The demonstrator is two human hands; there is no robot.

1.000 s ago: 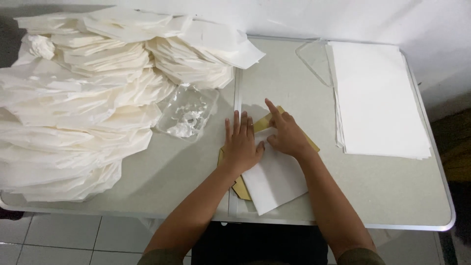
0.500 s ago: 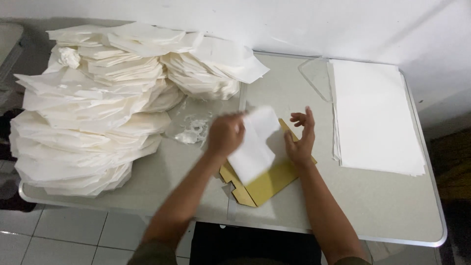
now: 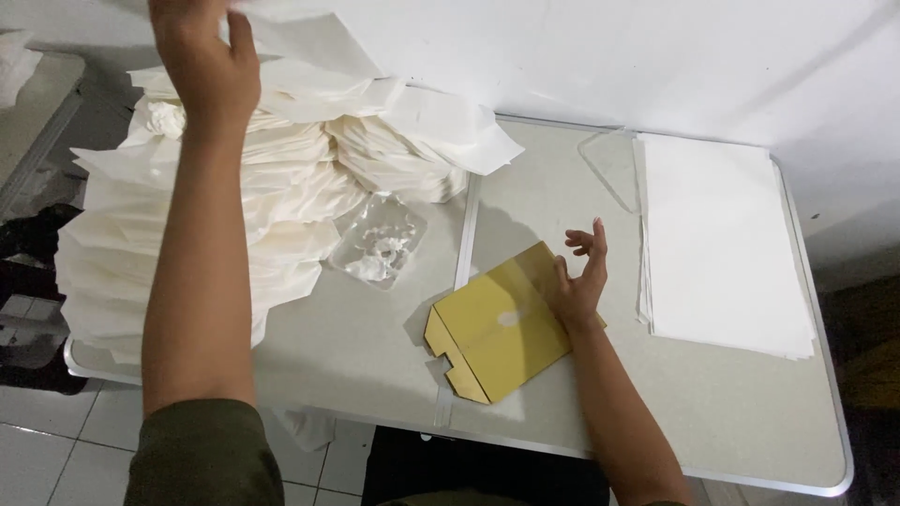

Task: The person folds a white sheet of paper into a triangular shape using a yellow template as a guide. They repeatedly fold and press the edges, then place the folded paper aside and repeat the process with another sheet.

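Observation:
My left hand (image 3: 204, 58) is raised high at the upper left, gripping a folded white paper piece (image 3: 309, 37) above the big heap of folded white paper pieces (image 3: 234, 197). My right hand (image 3: 579, 279) hovers with fingers apart at the right edge of a yellow cardboard template (image 3: 497, 323), which lies flat near the table's front edge. The heel of that hand touches the template. A stack of flat white paper sheets (image 3: 717, 239) lies to the right of my right hand.
A clear plastic dish with white paste (image 3: 378, 245) sits between the heap and the template. A transparent triangular piece (image 3: 614, 161) lies by the sheet stack. The grey folding table (image 3: 712, 412) has a metal rim; tiled floor lies below left.
My left hand lifted the folded white paper off the yellow template and carried it up and left over the heap. My right hand came off the paper and opened beside the template.

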